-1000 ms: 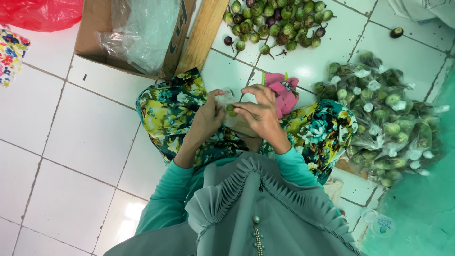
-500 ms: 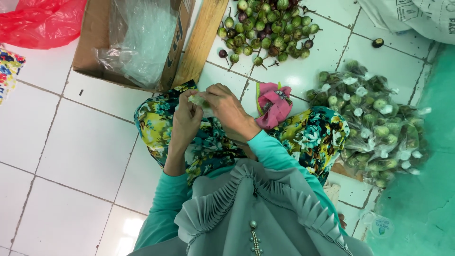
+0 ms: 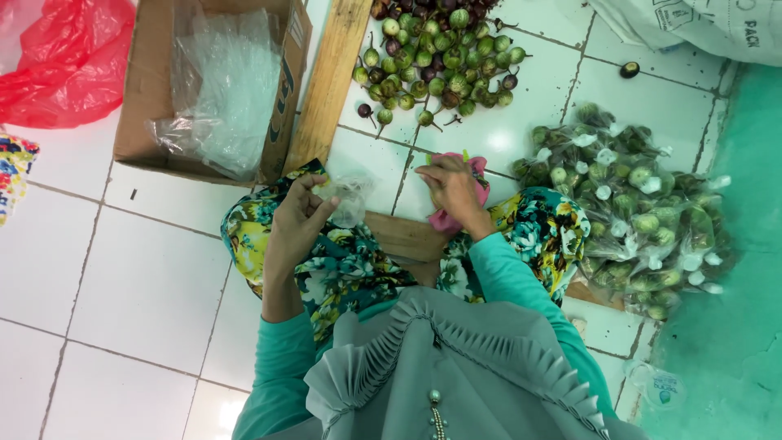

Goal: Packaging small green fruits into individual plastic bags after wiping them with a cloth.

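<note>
Once joined, hands point(image 3: 297, 213) now apart.

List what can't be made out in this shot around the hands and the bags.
Head view:
- Contents of the clear bag in the left hand: film too glary.
- Right hand fingertips: buried in the pink cloth.
- Loose fruit pile: cut by the top edge.
- Bagged pile: count unreadable.

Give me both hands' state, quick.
Left hand: closed on a small clear plastic bag.
Right hand: fingers curled on a pink cloth; grip cannot be told.
</note>
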